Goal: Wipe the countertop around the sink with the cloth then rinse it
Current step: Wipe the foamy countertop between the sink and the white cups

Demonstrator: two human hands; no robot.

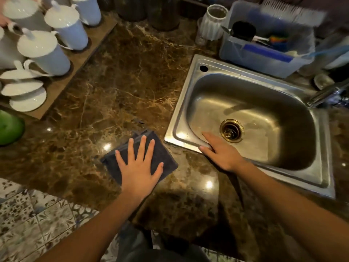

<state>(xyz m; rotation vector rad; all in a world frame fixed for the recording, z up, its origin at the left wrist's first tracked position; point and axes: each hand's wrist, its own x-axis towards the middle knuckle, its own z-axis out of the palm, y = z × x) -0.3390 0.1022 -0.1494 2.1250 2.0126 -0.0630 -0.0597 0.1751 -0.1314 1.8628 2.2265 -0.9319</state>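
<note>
Wiping stroke: left hand (138, 168), fingers spread flat, is pressing cloth (166, 157) evenly across countertop (117, 87) while right hand (220, 152), fingers relaxed, is bracing on sink (190, 80) rim.

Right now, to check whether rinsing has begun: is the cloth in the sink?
No, the cloth lies flat on the countertop under the left hand, beside the sink.

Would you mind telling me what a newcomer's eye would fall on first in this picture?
Probably the left hand pressing flat on a dark folded cloth on the brown marble countertop, just left of the steel sink. Next, the right hand resting on the sink's near corner. Then the white lidded mugs on a board, far left.
</note>
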